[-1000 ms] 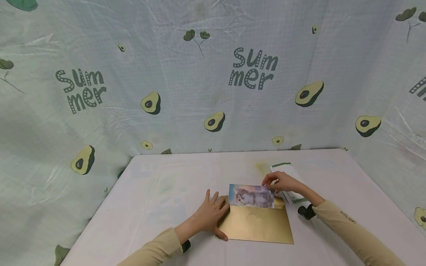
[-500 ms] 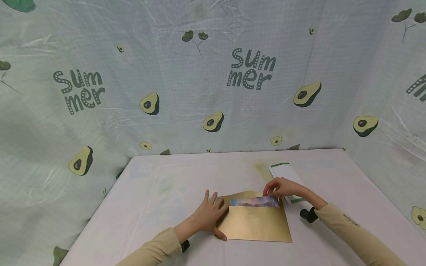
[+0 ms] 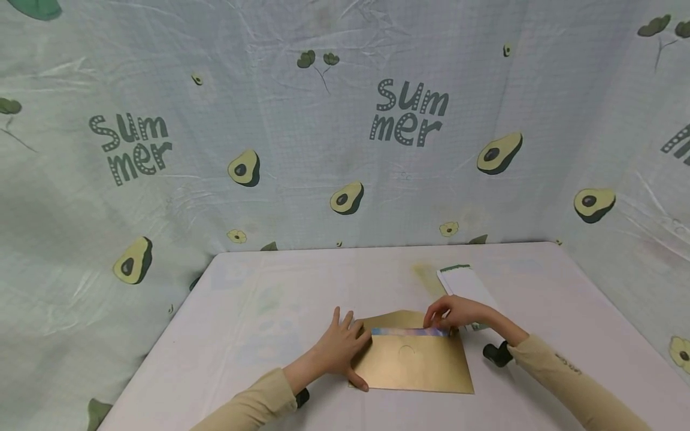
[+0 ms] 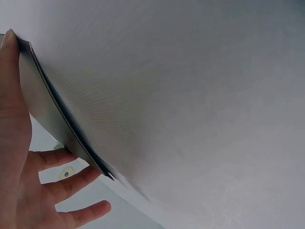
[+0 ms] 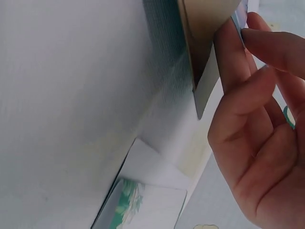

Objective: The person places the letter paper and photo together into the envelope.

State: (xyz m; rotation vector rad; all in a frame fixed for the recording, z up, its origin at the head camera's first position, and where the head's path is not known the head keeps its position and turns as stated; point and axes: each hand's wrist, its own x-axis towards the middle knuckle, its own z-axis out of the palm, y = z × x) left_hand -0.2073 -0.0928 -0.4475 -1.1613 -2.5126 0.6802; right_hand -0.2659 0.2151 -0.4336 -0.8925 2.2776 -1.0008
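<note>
One shiny gold envelope (image 3: 415,365), blue-pink card (image 3: 399,331) protruding

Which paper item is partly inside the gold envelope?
The blue-purple card, pinched by the right hand, with a strip showing above the gold envelope; the white papers lie outside it.

The gold rectangular paper envelope (image 3: 417,368) lies on the white flat tabletop (image 3: 259,335). In the envelope's mouth sits the thin blue-and-purple paper card (image 3: 396,331), its far edge exposed. The left hand (image 3: 336,349) rests along the envelope's left edge; the right hand (image 3: 457,311) is at its far right corner, pinching the card. The white rectangular paper booklet (image 3: 468,284) lies behind and right of the envelope, partly covered by the right hand. Well behind the envelope hangs the white avocado-printed sheet backdrop (image 3: 296,131).
</note>
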